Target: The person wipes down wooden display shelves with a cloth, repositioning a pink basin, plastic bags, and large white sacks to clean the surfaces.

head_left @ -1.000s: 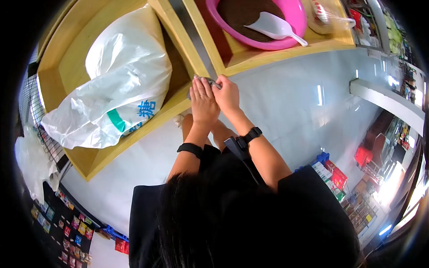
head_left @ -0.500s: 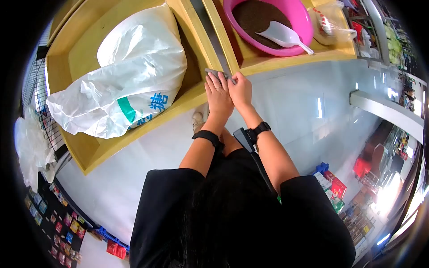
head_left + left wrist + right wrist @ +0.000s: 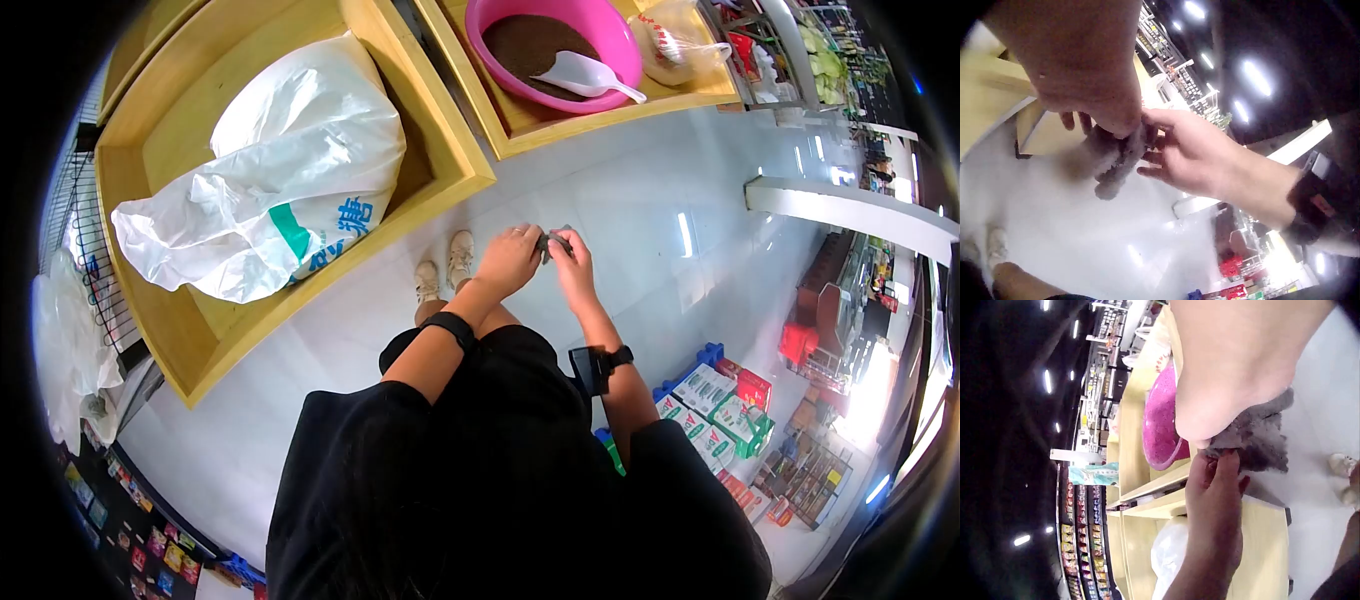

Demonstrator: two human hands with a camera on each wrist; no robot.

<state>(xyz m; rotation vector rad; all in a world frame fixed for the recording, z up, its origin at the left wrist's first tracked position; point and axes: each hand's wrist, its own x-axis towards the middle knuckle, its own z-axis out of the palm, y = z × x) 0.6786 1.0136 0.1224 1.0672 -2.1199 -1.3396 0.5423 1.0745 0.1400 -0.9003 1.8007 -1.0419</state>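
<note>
A crumpled dark grey cloth (image 3: 546, 246) hangs between the two hands, over the floor in front of the wooden bins. The left hand (image 3: 508, 262) grips its left side; the right hand (image 3: 572, 262) pinches the other side. In the left wrist view the cloth (image 3: 1119, 159) dangles below the left hand (image 3: 1085, 81), and the right hand (image 3: 1188, 150) has its fingers at the cloth's edge. The right wrist view has the cloth (image 3: 1260, 434) bunched under the right hand (image 3: 1235, 369), with the left hand's (image 3: 1215, 500) fingertips on it.
A wooden bin (image 3: 330, 270) holds a large white plastic sack (image 3: 300, 150). Beside it, another bin (image 3: 600, 122) holds a pink basin (image 3: 628, 50) of brown grains with a white scoop (image 3: 585, 75), and a plastic bag (image 3: 675, 45). Boxes (image 3: 740, 420) stand on the floor at the right.
Both hands have come away from the bin's corner, back toward the body and to the right, with the cloth lifted between them. Earlier the left hand lay flat on it.
</note>
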